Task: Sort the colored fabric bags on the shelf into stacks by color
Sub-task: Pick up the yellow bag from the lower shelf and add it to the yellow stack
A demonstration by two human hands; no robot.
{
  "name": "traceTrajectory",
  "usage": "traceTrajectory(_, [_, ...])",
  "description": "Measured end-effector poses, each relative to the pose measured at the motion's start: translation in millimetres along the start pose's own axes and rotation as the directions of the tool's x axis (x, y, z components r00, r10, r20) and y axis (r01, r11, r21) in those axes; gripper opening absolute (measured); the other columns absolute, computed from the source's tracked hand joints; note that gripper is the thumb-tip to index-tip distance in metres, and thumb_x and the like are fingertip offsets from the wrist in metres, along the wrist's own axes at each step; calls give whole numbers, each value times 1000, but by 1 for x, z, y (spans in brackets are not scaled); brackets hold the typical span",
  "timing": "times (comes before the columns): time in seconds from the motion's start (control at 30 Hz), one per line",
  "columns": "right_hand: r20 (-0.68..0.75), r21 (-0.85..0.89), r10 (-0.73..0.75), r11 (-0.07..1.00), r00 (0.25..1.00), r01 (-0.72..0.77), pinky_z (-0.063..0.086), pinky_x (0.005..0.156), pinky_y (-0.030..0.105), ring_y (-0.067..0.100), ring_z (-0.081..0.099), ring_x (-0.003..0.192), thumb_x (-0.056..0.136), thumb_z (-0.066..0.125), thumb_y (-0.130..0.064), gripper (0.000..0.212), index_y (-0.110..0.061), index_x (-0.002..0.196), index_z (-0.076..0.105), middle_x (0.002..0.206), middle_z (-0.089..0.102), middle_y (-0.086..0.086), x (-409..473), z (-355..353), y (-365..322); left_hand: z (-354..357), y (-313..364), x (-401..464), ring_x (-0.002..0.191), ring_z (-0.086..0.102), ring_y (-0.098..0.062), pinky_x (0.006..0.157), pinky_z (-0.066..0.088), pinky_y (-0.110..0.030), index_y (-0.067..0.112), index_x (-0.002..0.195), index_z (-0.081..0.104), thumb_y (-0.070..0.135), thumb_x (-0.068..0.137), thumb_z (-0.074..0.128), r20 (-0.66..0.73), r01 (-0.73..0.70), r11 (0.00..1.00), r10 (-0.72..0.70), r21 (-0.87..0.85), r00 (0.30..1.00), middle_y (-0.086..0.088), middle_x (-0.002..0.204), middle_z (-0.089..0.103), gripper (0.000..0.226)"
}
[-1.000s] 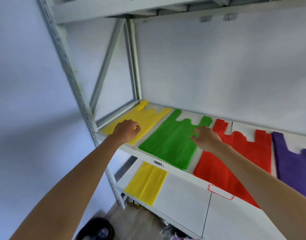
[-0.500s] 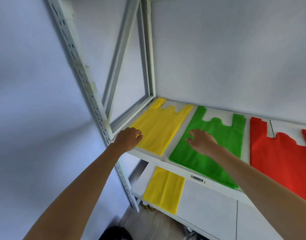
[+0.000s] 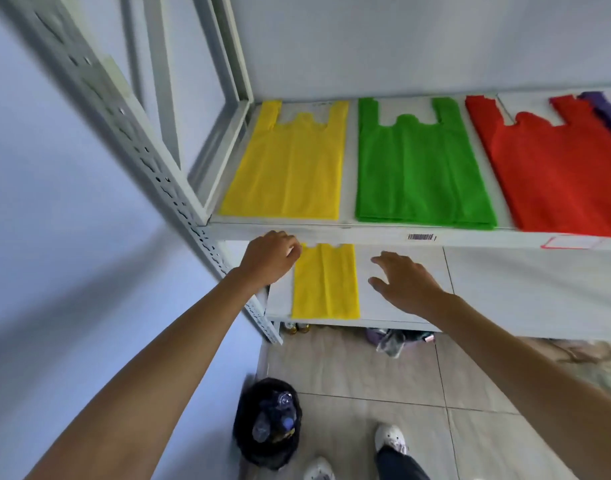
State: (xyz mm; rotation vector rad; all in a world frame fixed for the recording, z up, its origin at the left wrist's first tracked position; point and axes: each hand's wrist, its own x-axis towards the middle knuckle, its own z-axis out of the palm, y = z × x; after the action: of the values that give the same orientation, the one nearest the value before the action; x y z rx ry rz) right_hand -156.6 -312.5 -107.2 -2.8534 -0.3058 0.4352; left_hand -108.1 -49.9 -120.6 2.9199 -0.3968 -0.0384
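On the upper shelf (image 3: 366, 233) four flat stacks of fabric bags lie side by side: yellow (image 3: 290, 168), green (image 3: 418, 168), red (image 3: 556, 174), and a sliver of purple (image 3: 608, 116) at the far right. A single yellow bag (image 3: 326, 282) lies on the lower shelf (image 3: 505, 292). My left hand (image 3: 271, 259) has its fingers curled at that bag's top-left corner, and a bit of yellow shows above the knuckles. My right hand (image 3: 404, 284) hovers with spread fingers just right of the bag, holding nothing.
The rack's perforated upright (image 3: 179, 188) slants down on the left beside a blue wall. On the tiled floor stand a black bin bag with bottles (image 3: 267, 424) and my shoes (image 3: 390, 439). Clutter lies under the lower shelf (image 3: 390, 337).
Both hands have left the yellow and green stacks on the upper shelf and dropped to the lower shelf's yellow bag. The view has tilted downward, showing the floor.
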Motion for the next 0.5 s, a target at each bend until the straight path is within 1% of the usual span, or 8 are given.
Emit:
traceTrajectory(0.1, [106,10,83,996,991,-85,31,109,38,26,37,136,96,42,-38,52,-18,144,36,151,35,5,8,45,11,40,-4,2,109,57,-24,88,43,-34,17,111,65,34,99,39,82,9,1000,-8,-18,997,-3,113,65,33])
traceTrajectory(0.2, [191,19,167,985,967,-174,34,105,39,27,42,130,95,42,-36,48,-17,140,40,145,42,6,29,92,24,90,-14,3,110,55,-25,86,48,-36,16,113,63,34,99,38,213,65,997,-54,-46,976,-6,112,63,34])
traceTrajectory(0.33, [253,20,261,961,931,-275,38,100,39,30,47,123,95,43,-33,44,-15,135,46,134,50,12,78,156,50,175,-48,12,111,55,-28,89,47,-37,15,114,63,34,99,38,355,228,971,-189,-72,916,-9,113,62,34])
traceTrajectory(0.43, [281,74,307,938,909,-340,40,98,38,32,48,122,95,43,-32,42,-14,133,49,132,50,13,124,213,70,241,-79,24,109,57,-31,89,46,-35,12,115,63,31,98,40,399,371,923,-303,-103,865,-12,115,64,35])
traceTrajectory(0.5, [303,115,332,918,893,-380,41,97,38,32,48,122,95,43,-32,42,-15,132,49,133,50,12,151,249,81,280,-100,36,108,58,-32,88,46,-34,11,115,64,30,97,41,404,419,901,-343,-116,848,-14,116,65,34])
